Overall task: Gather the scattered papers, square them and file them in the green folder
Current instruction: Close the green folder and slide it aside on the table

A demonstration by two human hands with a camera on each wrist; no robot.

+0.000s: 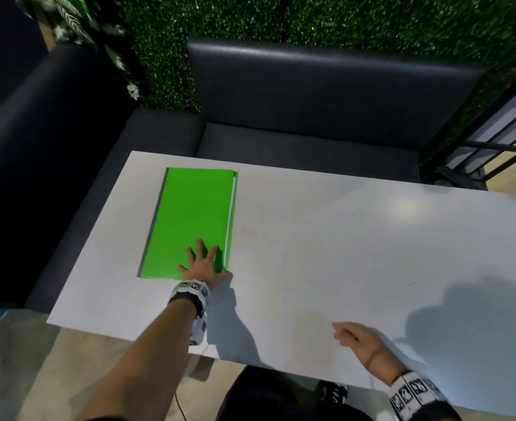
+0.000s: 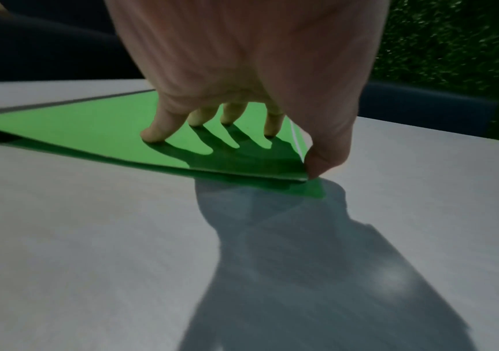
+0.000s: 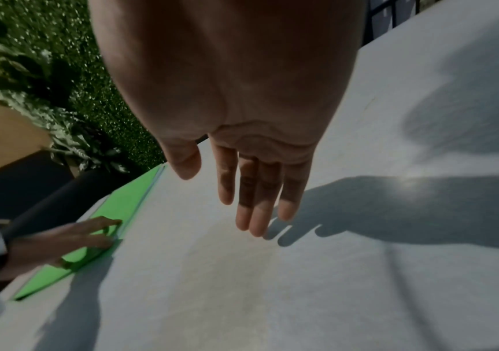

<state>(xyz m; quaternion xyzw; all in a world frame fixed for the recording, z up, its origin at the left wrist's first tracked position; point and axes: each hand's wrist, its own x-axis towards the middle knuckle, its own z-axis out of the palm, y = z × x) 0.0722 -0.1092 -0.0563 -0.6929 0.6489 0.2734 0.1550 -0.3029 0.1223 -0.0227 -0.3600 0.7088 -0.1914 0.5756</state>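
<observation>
My left hand (image 1: 200, 266) is spread flat on the thin, flat green card folder (image 1: 190, 217), fingers straight, fingertips (image 2: 151, 136) pressing the cover near its 6 o'clock edge, thumb at the 5 o'clock corner. The folder lies closed at about 10 o'clock on the pale grey tabletop (image 1: 341, 238), and a thin white sliver of the papers (image 1: 232, 214) peeks out along its 3 o'clock edge, so I judge the filing is nearly done. My right hand (image 1: 355, 338) hovers at 5 o'clock over bare table, fingers straight and loose, holding nothing. The folder looks light and bendy and likely to slide on this smooth top. I'd pinch the long open edge, sheets and covers together, so nothing slips out.
</observation>
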